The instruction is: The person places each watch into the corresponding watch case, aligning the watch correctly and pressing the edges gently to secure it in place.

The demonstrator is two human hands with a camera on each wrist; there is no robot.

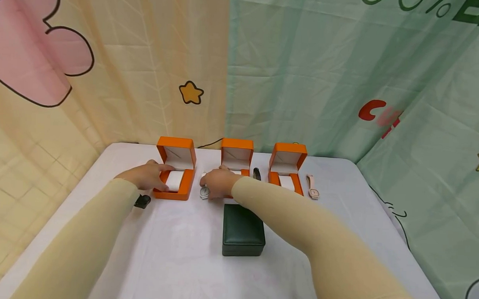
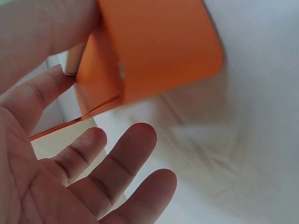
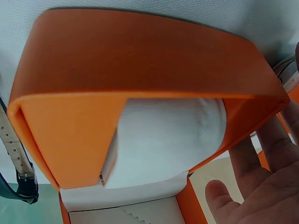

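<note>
My left hand (image 1: pixel 145 177) is at the left orange watch box (image 1: pixel 187 185), its thumb and index finger at opposite ends of the white cushion (image 1: pixel 175 181). In the left wrist view the other fingers (image 2: pixel 126 158) hang loose beside the orange box (image 2: pixel 168 42). My right hand (image 1: pixel 221 182) pinches a silver watch (image 1: pixel 204 192) just left of the middle orange box (image 1: pixel 237 143). The right wrist view shows part of that watch (image 3: pixel 290 77) at its edge, with the middle box's white cushion (image 3: pixel 163 140) in place.
A closed dark green box (image 1: pixel 243 229) stands in front of the middle box. A dark-strapped watch (image 1: pixel 256 174) is between the middle box and the right orange box (image 1: pixel 289 147). A pink-strapped watch (image 1: pixel 312 187) lies farther right. Near my left wrist is a small black object (image 1: pixel 142 201).
</note>
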